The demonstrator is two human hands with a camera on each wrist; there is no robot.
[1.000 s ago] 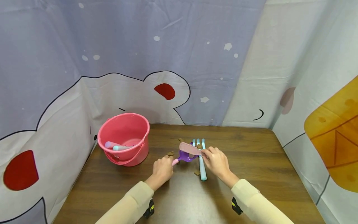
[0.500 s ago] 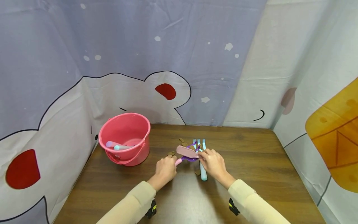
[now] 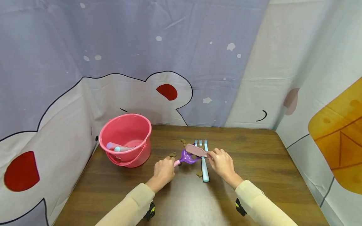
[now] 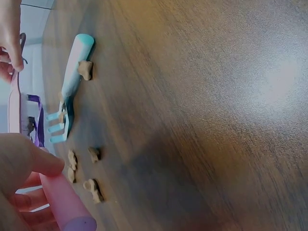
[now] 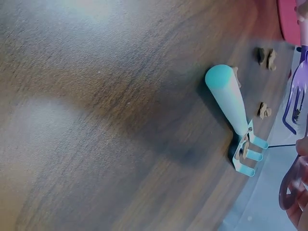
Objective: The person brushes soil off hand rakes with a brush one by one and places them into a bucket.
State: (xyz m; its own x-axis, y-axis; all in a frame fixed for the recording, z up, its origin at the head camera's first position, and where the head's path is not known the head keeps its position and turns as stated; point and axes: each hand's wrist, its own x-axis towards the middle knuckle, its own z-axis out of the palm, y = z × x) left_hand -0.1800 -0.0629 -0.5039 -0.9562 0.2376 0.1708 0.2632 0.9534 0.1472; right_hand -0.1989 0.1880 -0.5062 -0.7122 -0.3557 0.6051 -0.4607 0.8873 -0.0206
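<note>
My left hand (image 3: 164, 170) grips the pink handle of a small purple toy rake (image 3: 187, 158), which is held above the table. With my right hand (image 3: 222, 165) I pinch the thin handle of a pink brush (image 3: 195, 150). Its head lies across the purple rake's tines, and dark bristles show beneath it in the left wrist view. A light-blue toy rake (image 3: 205, 171) rests on the table below, tines pointing away. Brown crumbly pieces (image 4: 94, 190) lie around it, and one brown piece (image 4: 85, 70) is beside its handle.
To the left stands a pink bucket (image 3: 145, 153) holding a purple-ended handle (image 3: 112, 145) and a teal-ended handle (image 3: 122, 149). The wooden table (image 3: 254, 157) meets a printed cloth backdrop (image 3: 203, 62) at the back and sides.
The brush slid left along the purple rake, then back to the right. The purple rake tilted and levelled again, with my left hand shifting slightly right and back. The blue rake stayed put.
</note>
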